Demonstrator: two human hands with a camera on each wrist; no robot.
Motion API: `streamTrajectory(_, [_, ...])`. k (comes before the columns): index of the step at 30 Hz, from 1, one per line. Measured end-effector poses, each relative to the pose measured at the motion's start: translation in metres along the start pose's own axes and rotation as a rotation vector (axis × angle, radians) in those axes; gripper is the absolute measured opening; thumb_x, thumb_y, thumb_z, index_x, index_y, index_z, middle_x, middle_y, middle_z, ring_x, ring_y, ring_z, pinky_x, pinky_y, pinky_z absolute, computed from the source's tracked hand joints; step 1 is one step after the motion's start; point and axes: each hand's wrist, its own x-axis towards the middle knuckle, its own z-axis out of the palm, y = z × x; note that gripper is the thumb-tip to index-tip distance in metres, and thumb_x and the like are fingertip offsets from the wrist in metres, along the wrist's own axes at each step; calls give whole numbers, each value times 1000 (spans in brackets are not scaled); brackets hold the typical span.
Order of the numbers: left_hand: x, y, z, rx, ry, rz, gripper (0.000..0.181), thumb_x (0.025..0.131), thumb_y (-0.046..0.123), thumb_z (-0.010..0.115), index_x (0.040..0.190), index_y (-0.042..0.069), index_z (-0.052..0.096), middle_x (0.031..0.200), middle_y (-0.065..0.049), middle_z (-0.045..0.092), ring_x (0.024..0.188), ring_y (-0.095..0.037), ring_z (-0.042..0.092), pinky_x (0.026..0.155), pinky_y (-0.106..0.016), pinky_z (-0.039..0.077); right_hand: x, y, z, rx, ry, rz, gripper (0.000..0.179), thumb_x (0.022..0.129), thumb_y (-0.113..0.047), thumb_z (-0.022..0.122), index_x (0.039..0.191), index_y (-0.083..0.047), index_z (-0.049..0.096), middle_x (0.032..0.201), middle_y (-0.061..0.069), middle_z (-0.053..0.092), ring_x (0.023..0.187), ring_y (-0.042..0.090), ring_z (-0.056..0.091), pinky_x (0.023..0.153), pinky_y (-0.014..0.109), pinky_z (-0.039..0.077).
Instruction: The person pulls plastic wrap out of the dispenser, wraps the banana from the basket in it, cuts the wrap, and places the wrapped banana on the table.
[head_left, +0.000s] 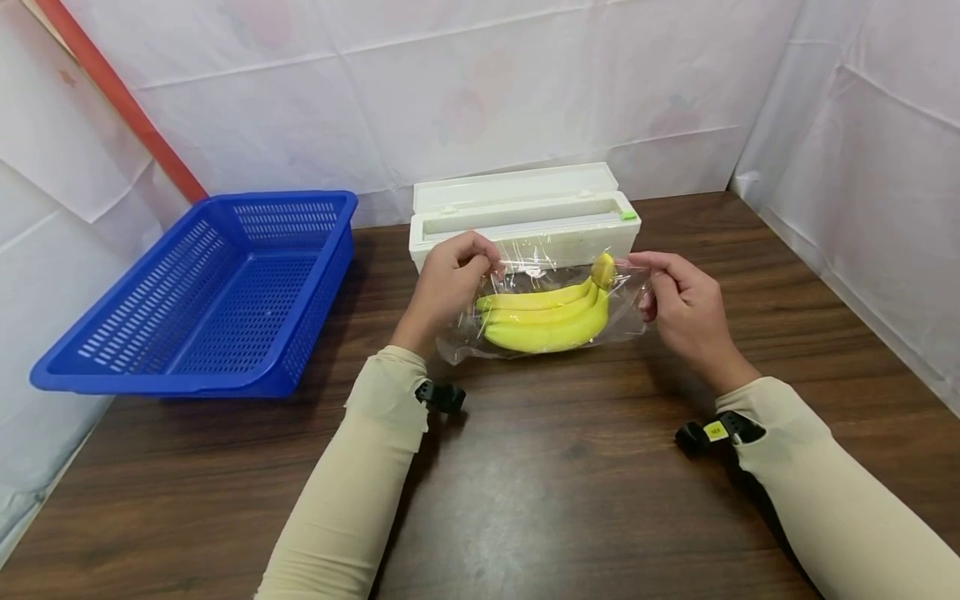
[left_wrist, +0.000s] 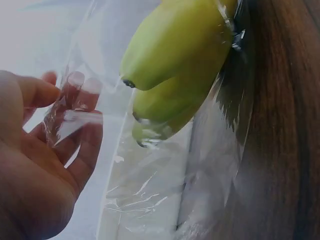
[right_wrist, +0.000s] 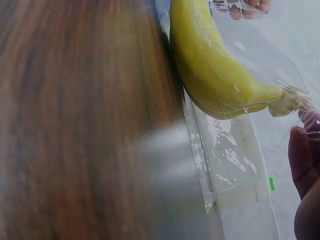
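Note:
A bunch of yellow bananas lies sideways in clear plastic film in the head view, with its stem toward the right. My left hand pinches the film's upper left edge. In the left wrist view, a gathered fold of film passes between the thumb and fingers of this left hand, beside the greenish banana tips. At the stem end, my right hand pinches the film's other edge between thumb and forefinger. The right wrist view shows the film stretched over the banana stem, close to those fingertips.
Directly behind the bananas stands a long white box with its lid raised and a green piece at its right end. A blue plastic basket sits at the left on the brown wooden table. White sheeting hangs around the table.

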Motion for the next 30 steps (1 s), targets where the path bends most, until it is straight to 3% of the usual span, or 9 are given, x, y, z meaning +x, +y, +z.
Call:
streamTrajectory(5, [-1,1,-4,43,-60,-63,24,93,4,50,84,4,73,86,-10,67,71,-23,54,61,-29,43,0,2,0,22,-9,-14,32,105,-1,37,121,6,65,107,18,69,64,22,51,55,17,47])
streamTrajectory(10, [-2,1,-11,-23,-169,-120,24,93,6,53,95,-3,75,94,-8,73,84,-21,64,78,-32,53,1,1,0,12,-5,-25,31,106,-2,38,122,4,64,114,19,70,65,23,51,55,18,47])
streamTrajectory(13, [-2,1,-15,-25,-251,-119,25,95,11,57,105,-1,76,104,-7,73,97,-23,66,88,-38,52,1,2,0,16,5,-22,31,106,-3,39,120,3,66,112,11,71,64,23,52,55,18,46])
streamTrajectory(18, [-1,4,-16,171,-363,-57,33,94,19,65,125,9,71,123,-1,66,105,-18,61,88,-39,51,2,5,-3,8,-20,-50,32,106,-1,38,123,1,65,115,11,71,64,24,52,56,19,47])
streamTrajectory(22, [1,9,-11,341,-433,13,45,93,15,69,137,9,62,135,-3,58,102,-18,62,83,-35,53,5,21,-5,-24,-88,-42,37,107,-4,39,136,-11,61,124,8,68,66,21,54,56,20,48])
streamTrajectory(25, [1,13,-8,450,-473,58,52,91,14,71,141,7,58,141,-6,55,106,-22,62,89,-35,51,6,31,-7,-60,-133,-4,38,108,-10,41,137,-20,63,104,5,71,68,18,56,56,21,48])
streamTrajectory(28, [0,20,-8,565,-494,75,55,91,18,72,143,7,56,145,-7,52,119,-25,57,102,-36,44,6,34,-8,-84,-148,14,38,108,-12,42,133,-24,67,83,5,66,68,18,57,56,22,48])
streamTrajectory(30, [-1,24,-7,626,-508,73,58,91,22,72,144,8,54,147,-7,51,128,-25,51,108,-37,39,5,34,-9,-86,-142,20,38,108,-12,41,131,-24,68,86,5,66,68,18,57,57,21,48])
